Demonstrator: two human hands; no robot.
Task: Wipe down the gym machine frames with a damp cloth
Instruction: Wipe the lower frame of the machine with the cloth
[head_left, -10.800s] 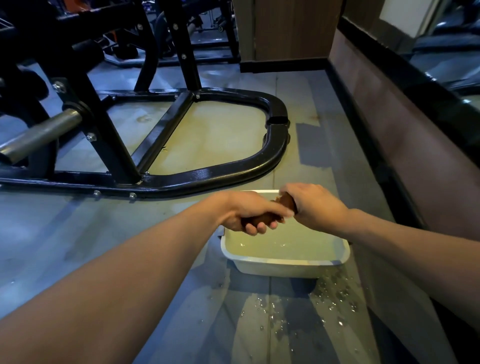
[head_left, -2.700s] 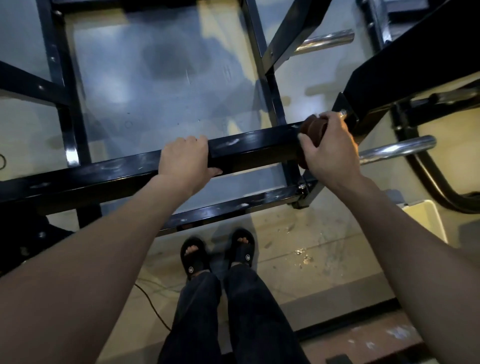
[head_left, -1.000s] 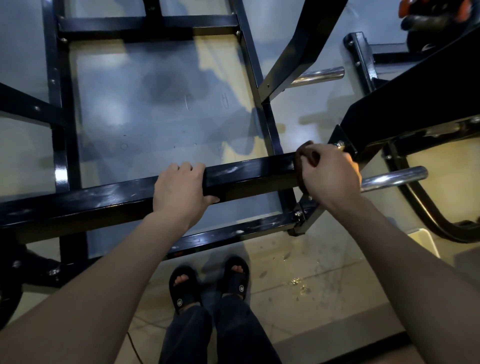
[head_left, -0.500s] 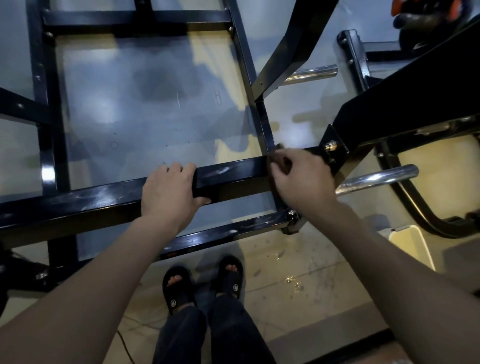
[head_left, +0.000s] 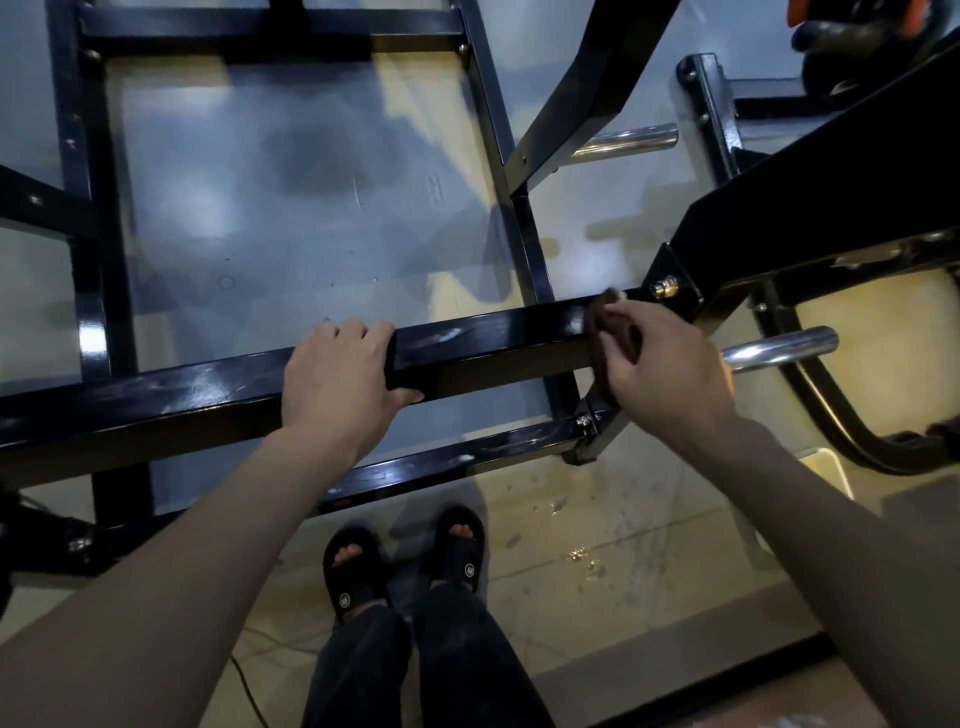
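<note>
Crossbar (head_left: 483, 340): right hand (head_left: 670, 374) clutches the brown cloth (head_left: 615, 335) on it beside the bolt (head_left: 665, 286), which could snag it; left hand (head_left: 340, 379) grips the crossbar.

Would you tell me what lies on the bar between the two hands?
In the head view, only bare black bar, glossy with pale streaks, runs between the left hand gripping it and the right hand holding the brown cloth against it.

Glossy black frame bar (head_left: 483, 338), brown cloth (head_left: 615, 332), black sandals (head_left: 405, 556), chrome peg (head_left: 779, 349)
</note>
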